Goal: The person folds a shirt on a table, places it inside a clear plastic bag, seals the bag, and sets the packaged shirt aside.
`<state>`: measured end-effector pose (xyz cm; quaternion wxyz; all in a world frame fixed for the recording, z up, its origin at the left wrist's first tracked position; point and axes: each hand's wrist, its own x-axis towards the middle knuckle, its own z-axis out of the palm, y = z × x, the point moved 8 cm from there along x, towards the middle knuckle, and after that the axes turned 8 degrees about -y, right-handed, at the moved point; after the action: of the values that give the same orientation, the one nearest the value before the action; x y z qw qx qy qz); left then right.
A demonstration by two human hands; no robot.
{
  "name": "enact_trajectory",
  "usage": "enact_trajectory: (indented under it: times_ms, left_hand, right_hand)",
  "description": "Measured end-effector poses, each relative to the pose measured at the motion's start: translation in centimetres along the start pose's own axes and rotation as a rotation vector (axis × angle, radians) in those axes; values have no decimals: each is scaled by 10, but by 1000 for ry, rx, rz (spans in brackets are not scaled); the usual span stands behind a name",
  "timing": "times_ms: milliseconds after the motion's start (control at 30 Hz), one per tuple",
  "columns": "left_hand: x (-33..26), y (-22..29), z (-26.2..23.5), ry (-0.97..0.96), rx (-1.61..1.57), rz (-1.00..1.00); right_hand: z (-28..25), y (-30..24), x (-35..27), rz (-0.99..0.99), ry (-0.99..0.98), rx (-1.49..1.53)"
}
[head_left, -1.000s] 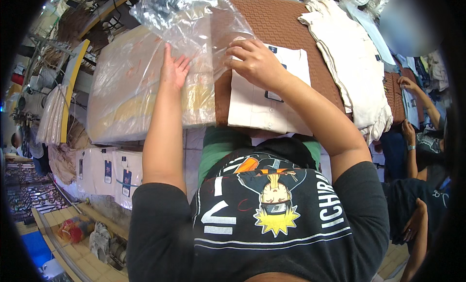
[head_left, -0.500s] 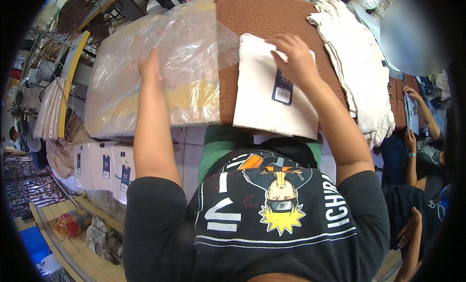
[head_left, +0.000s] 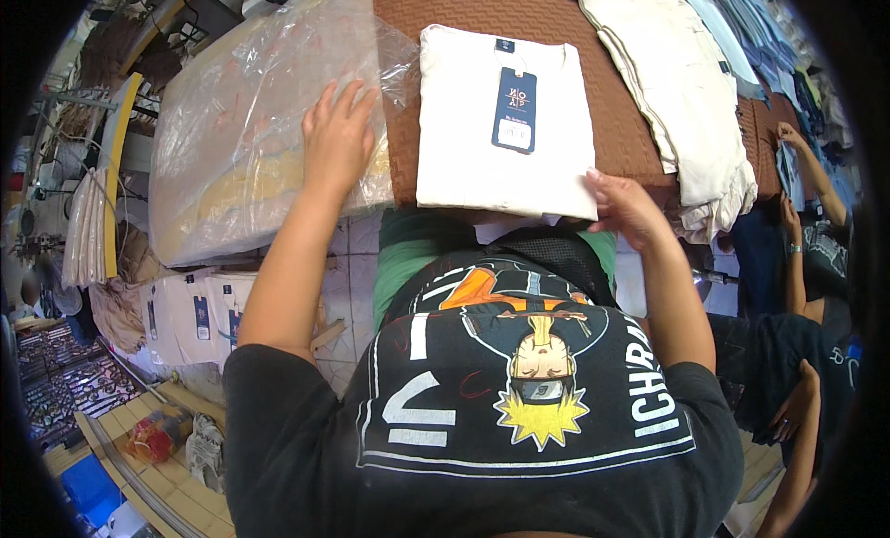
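A folded cream shirt (head_left: 454, 139) lies flat before me on a brown textured cover. A dark blue hang tag (head_left: 515, 112) rests on its front, looped up to a small dark neck label (head_left: 505, 46). My right hand (head_left: 630, 207) is at the shirt's near right corner, thumb and fingers closed about the edge. To the left, my left hand (head_left: 341, 135) lies with spread fingers on a clear plastic bag (head_left: 269, 102), holding nothing. The bag's loose edge reaches toward the shirt without covering it.
A pile of cream garments (head_left: 640, 65) is on the right of the brown cover (head_left: 399, 158). Bagged, tagged garments (head_left: 176, 316) sit low at left, below a yellow-edged board (head_left: 120, 167). At far right another person's arms (head_left: 816, 167) handle light blue cloth.
My right hand has come from the shirt's upper part to its near right corner. The tag now lies straighter. My left hand has shifted right and nearer the bag's edge.
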<state>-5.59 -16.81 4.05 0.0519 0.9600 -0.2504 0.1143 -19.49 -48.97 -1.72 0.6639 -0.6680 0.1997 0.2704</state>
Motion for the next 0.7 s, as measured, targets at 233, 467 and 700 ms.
enact_trajectory:
  times_ms: [233,467,700]
  left_hand:
    - [60,-50,30,-383,-756,-243]
    - [78,-49,12,-427,-1133,-435]
    - [69,-48,23,-480,-1273,-532]
  right_hand:
    - [64,2,5,-47,-264,424]
    - [127,-4,11,-87,-295,722]
    - [190,-24,32,-105,-508,716]
